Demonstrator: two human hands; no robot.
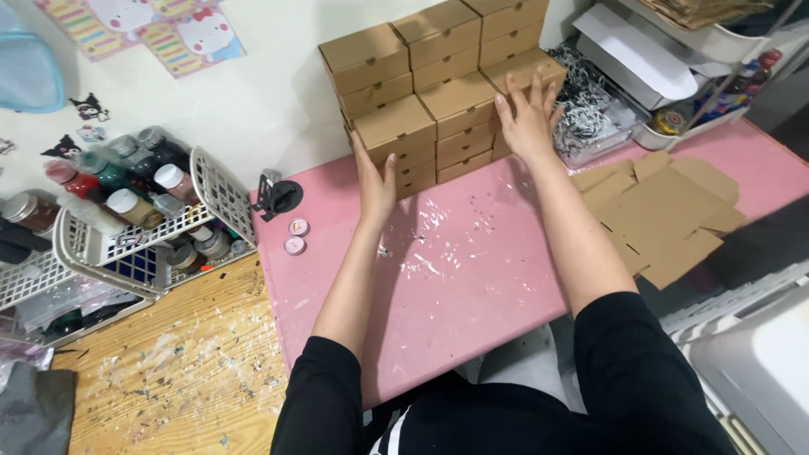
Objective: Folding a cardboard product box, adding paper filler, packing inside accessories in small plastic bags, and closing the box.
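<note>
Boxes [438, 101] of brown cardboard, folded shut and stacked in rows several high, standing at the far edge of the pink desk [455, 278] against the white wall. Left hand [376, 181] flat against the stack's left end, fingers straight, palm pressed to the side of the lowest near box; grip wide, nothing closed in it. Right hand [529, 118] spread on top of the lower right boxes, fingers splayed and apart, likewise wide and holding nothing, only pressing. Stack bracketed between the two palms, looking squared up rather than lifted.

Just right of the right hand: a clear tub of shredded black-and-white paper [586, 114]. Nearer the body on that side, flat unfolded box blanks [666, 215] lying on the desk, not yet made up. Left of the left hand, near: a small black stand [276, 198] and two little round pink tins [297, 236]. Further left, well apart: a white wire basket [135, 227] of paint jars with mixed lids, over a speckled wooden surface [177, 362].

Judged from this: many boxes already folded and stacked, a few blanks left to fold.
</note>
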